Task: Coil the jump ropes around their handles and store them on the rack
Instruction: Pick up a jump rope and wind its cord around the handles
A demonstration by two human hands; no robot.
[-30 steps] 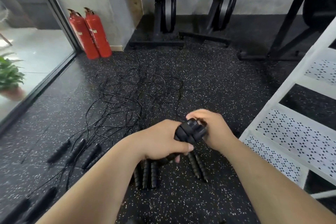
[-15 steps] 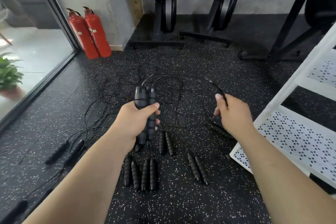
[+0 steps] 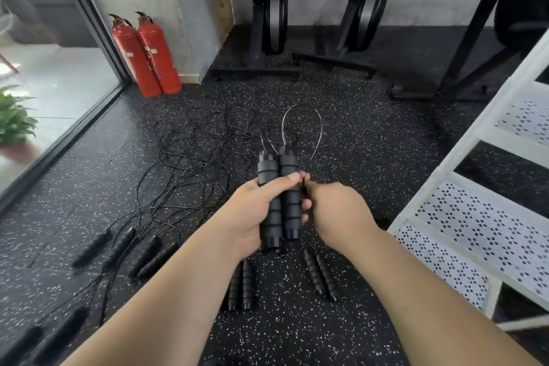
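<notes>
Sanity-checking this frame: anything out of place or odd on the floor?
Yes: loose rope cords lie tangled in a heap on the floor, handles scattered along its near edge. Nothing looks damaged.

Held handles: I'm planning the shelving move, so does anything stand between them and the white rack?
Nothing visible does. The held handles, gripped by the left hand, have only the right hand, pinching the cord, beside them toward the white rack.
</notes>
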